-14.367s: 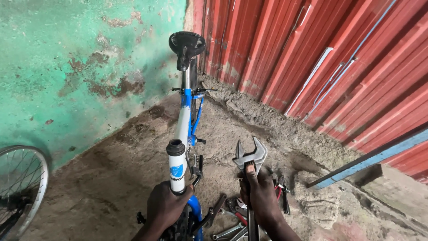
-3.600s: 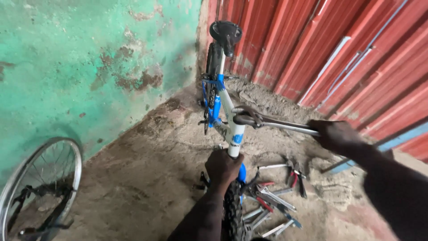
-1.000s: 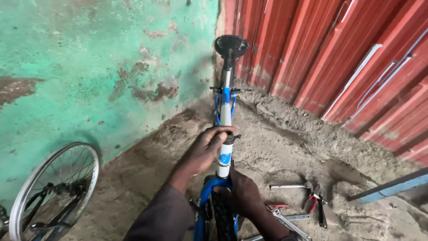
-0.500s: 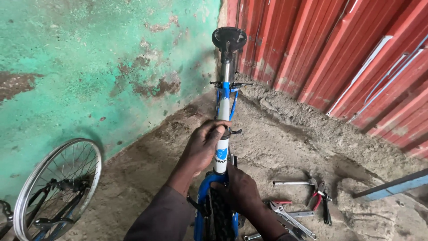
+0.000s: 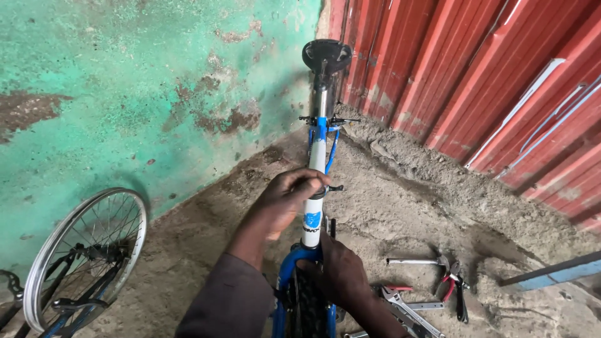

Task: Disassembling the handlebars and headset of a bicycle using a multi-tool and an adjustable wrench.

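A blue and white bicycle frame [image 5: 316, 150] stands before me, its black saddle [image 5: 326, 56] at the far end near the wall corner. My left hand [image 5: 283, 201] is wrapped around the top of the white head tube [image 5: 312, 220]. My right hand [image 5: 338, 273] grips the blue fork [image 5: 287, 275] just below, beside the black knobbly tyre [image 5: 305, 310].
A spoked wheel [image 5: 81, 260] leans at the lower left against the green peeling wall [image 5: 125, 81]. Red corrugated sheeting [image 5: 488, 75] closes the right side. Wrenches and pliers [image 5: 432, 288] lie on the dirt floor to my right. A blue bar [image 5: 551, 273] sits at the far right.
My left hand has slid a little higher on the head tube while the right stays on the fork. Seconds earlier my right hand worked a long wrench at the head tube; that tool is gone from it.
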